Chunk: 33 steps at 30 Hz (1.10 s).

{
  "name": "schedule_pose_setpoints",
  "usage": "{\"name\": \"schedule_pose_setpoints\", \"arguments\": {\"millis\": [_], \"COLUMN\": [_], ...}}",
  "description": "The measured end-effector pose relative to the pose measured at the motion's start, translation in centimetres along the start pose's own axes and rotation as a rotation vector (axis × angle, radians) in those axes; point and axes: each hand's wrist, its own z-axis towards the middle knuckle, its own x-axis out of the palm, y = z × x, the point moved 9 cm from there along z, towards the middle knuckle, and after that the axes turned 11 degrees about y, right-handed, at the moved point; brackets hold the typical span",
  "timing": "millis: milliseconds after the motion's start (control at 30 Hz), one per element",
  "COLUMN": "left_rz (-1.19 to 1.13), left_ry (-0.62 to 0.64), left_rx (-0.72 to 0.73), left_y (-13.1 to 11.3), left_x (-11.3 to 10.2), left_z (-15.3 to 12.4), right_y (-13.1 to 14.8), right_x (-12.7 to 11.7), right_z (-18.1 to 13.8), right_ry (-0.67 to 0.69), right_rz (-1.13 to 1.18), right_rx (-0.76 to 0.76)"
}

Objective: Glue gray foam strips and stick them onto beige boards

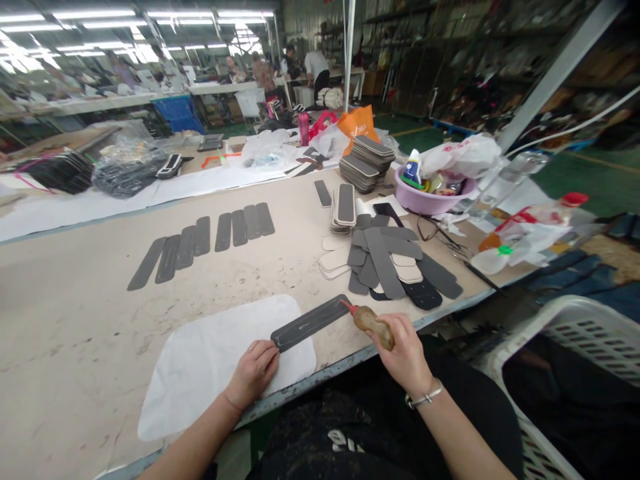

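Note:
A dark grey strip with rounded ends (311,323) lies slanted over a white sheet (210,367) near the table's front edge. My left hand (257,370) is closed on the strip's near left end, its fingertips at the edge. In my right hand (404,350) is a brownish squeeze glue bottle (373,325) with a red nozzle, its tip at the strip's far right end. Pale wet-looking lines run along the strip's face. To the right, a loose heap of grey strips (384,257) overlaps several cream pieces (336,260).
Two rows of grey strips (186,247) lie farther back on the table (75,320). Stacked pieces (367,163), a purple basin (430,199) and a red-capped bottle (540,213) stand at right. A white plastic basket (575,313) is beside me. People work in the background.

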Motion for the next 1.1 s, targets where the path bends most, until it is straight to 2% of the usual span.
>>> {"name": "schedule_pose_setpoints", "arguments": {"millis": [233, 400, 600, 833, 967, 1100], "left_rz": [0.01, 0.017, 0.025, 0.019, 0.027, 0.021], "left_ry": [0.005, 0.008, 0.028, 0.037, 0.03, 0.002], "left_rx": [0.008, 0.007, 0.002, -0.011, -0.025, -0.035], "left_y": [-0.2, -0.2, -0.4, -0.2, -0.1, 0.1], "left_x": [0.0, 0.2, 0.2, 0.4, 0.4, 0.0], "left_z": [0.2, 0.1, 0.3, 0.1, 0.3, 0.8], "right_y": [-0.9, -1.4, -0.7, 1.8, 1.9, 0.2], "right_x": [1.0, 0.2, -0.6, 1.6, 2.8, 1.1], "right_z": [1.1, -0.4, -2.4, -2.3, -1.9, -1.8], "right_ry": [0.022, -0.003, -0.047, 0.004, 0.042, -0.056], "right_rz": [-0.02, -0.021, 0.009, 0.122, 0.119, 0.045], "right_rx": [-0.001, 0.035, 0.06, 0.027, 0.014, 0.051]}}
